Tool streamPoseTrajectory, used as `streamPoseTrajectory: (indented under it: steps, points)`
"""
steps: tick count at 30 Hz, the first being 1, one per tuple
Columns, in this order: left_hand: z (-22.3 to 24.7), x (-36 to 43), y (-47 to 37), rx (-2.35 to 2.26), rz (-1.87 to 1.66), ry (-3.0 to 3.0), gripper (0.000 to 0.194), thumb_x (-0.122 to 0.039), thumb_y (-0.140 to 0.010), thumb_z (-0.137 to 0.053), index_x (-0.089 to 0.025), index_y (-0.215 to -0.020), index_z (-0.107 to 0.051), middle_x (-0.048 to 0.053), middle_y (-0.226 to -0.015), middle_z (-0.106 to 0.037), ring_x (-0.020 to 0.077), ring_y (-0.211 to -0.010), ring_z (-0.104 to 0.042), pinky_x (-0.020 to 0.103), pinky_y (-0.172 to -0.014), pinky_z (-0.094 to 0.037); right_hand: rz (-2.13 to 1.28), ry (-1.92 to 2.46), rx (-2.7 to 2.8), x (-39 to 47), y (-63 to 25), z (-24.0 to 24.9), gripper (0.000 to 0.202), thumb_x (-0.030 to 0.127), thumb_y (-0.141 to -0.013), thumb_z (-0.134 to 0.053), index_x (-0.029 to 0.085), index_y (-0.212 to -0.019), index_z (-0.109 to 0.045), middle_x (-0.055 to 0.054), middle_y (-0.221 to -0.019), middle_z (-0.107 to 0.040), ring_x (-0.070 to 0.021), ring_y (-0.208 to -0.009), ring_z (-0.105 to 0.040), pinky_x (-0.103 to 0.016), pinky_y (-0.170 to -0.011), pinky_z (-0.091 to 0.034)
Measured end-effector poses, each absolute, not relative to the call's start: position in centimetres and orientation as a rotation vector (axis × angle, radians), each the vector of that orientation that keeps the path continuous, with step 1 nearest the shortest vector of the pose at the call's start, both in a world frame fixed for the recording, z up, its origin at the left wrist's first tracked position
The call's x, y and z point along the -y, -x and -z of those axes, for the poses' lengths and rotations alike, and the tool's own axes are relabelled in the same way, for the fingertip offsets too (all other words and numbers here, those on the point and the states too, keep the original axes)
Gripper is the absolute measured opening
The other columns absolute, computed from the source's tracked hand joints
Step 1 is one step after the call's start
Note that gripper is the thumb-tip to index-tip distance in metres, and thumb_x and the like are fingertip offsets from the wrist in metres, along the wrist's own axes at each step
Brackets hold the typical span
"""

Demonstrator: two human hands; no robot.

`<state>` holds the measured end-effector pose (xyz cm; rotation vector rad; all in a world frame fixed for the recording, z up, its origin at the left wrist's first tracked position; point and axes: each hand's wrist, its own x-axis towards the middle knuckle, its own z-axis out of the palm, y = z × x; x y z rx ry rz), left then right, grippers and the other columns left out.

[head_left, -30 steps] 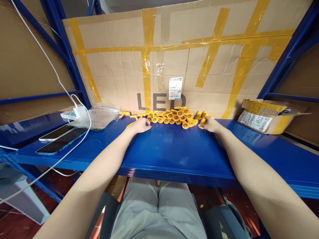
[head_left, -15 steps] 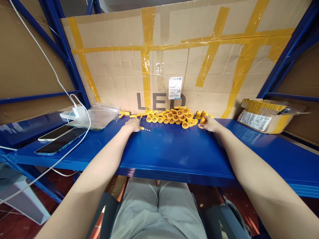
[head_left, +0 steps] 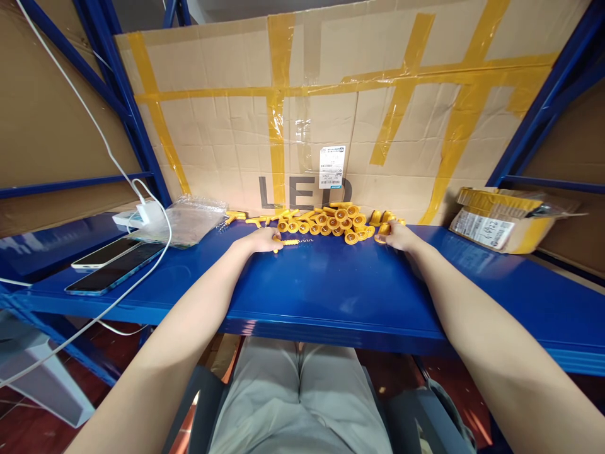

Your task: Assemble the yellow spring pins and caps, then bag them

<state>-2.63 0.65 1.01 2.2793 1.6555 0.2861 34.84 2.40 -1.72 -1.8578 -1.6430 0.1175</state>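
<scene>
My left hand (head_left: 265, 239) is closed on the handle of a yellow corkscrew (head_left: 289, 242), whose metal spiral points right above the blue shelf. Right of the pile, my right hand (head_left: 397, 236) has its fingers closed round a yellow cup-shaped piece (head_left: 384, 231). Between the hands, against the cardboard, lies a pile of yellow cup-shaped pieces (head_left: 341, 215) with their round openings facing me. Several more yellow corkscrews (head_left: 234, 216) lie behind and left of my left hand.
Two phones (head_left: 116, 270), a white charger (head_left: 150, 213) with cables and a clear plastic bag (head_left: 191, 221) are on the left. An open taped carton (head_left: 501, 221) stands at the right. A large cardboard sheet (head_left: 227, 139) rises behind the blue shelf (head_left: 302, 296).
My left hand has turned and shifted slightly right, bringing the held corkscrew out in front of the pile. My right hand has barely moved.
</scene>
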Motion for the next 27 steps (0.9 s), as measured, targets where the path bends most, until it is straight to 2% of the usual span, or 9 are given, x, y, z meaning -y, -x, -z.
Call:
streamPoseTrajectory:
  steps: [3, 6, 9, 12, 15, 20, 27]
  points:
    - [-1.1, -0.5, 2.6, -1.661, -0.285, -2.287, 0.023, -0.027, -0.071, -0.055, -0.020, -0.093, -0.058, -0.001, -0.071, -0.072, 0.0178, -0.075, -0.064, 0.022, -0.058, -0.041, -0.145, 2.047, 1.691, -1.6, -34.3, 0.8, 0.024, 0.025, -0.074, -0.068, 0.015, -0.092, -0.056, -0.007, -0.078, -0.064, -0.0230, -0.079, -0.064, -0.033, -0.070, -0.051]
    - [-1.3, -0.3, 2.4, -1.661, -0.296, -2.286, 0.023, -0.028, -0.071, -0.054, -0.020, -0.092, -0.058, -0.001, -0.071, -0.072, 0.0181, -0.075, -0.064, 0.022, -0.058, -0.041, 0.068, 2.054, 1.563, -1.0, -33.8, -0.4, 0.026, 0.030, -0.078, -0.063, 0.016, -0.098, -0.054, -0.012, -0.091, -0.065, -0.0270, -0.089, -0.063, -0.038, -0.078, -0.049]
    - [-1.4, 0.1, 2.2, -1.648, -0.337, -2.293, 0.026, -0.028, -0.069, -0.055, -0.019, -0.094, -0.059, -0.001, -0.069, -0.071, 0.0192, -0.075, -0.065, 0.023, -0.059, -0.042, 0.218, 1.852, 1.378, -0.5, -32.8, -1.8, 0.032, 0.035, -0.083, -0.056, 0.014, -0.107, -0.051, -0.014, -0.091, -0.065, -0.0274, -0.088, -0.063, -0.040, -0.077, -0.048]
    - [-1.2, 0.2, 1.9, -1.589, -0.403, -2.312, 0.029, -0.027, -0.067, -0.055, -0.019, -0.094, -0.059, -0.002, -0.064, -0.069, 0.0197, -0.074, -0.065, 0.024, -0.062, -0.044, 0.163, 1.562, 1.458, -0.1, -30.9, -2.7, 0.036, 0.035, -0.082, -0.057, 0.016, -0.111, -0.049, -0.010, -0.091, -0.065, -0.0228, -0.080, -0.062, -0.035, -0.073, -0.048]
    - [-0.9, -0.1, 1.9, -1.525, -0.450, -2.329, 0.030, -0.026, -0.066, -0.055, -0.018, -0.095, -0.059, -0.003, -0.061, -0.068, 0.0190, -0.070, -0.065, 0.024, -0.063, -0.045, 0.174, 1.388, 1.733, 0.4, -28.5, -2.7, 0.032, 0.030, -0.077, -0.062, 0.018, -0.105, -0.052, -0.009, -0.097, -0.064, -0.0218, -0.085, -0.060, -0.033, -0.076, -0.047]
    - [-0.4, -0.7, 2.0, -1.486, -0.493, -2.358, 0.032, -0.024, -0.066, -0.057, -0.018, -0.097, -0.059, -0.004, -0.056, -0.065, 0.0179, -0.064, -0.064, 0.024, -0.060, -0.045, 0.083, 1.289, 2.280, 0.7, -25.7, -1.3, 0.020, 0.021, -0.073, -0.066, 0.020, -0.091, -0.058, -0.007, -0.093, -0.066, -0.0223, -0.083, -0.061, -0.032, -0.074, -0.046]
    - [-0.6, -0.5, 1.9, -1.477, -0.520, -2.333, 0.031, -0.020, -0.065, -0.060, -0.017, -0.095, -0.060, -0.005, -0.054, -0.063, 0.0175, -0.059, -0.065, 0.024, -0.060, -0.046, 0.082, 1.340, 2.446, 0.8, -24.4, 0.1, 0.016, 0.017, -0.076, -0.063, 0.019, -0.091, -0.059, -0.008, -0.098, -0.068, -0.0226, -0.089, -0.063, -0.029, -0.074, -0.045]
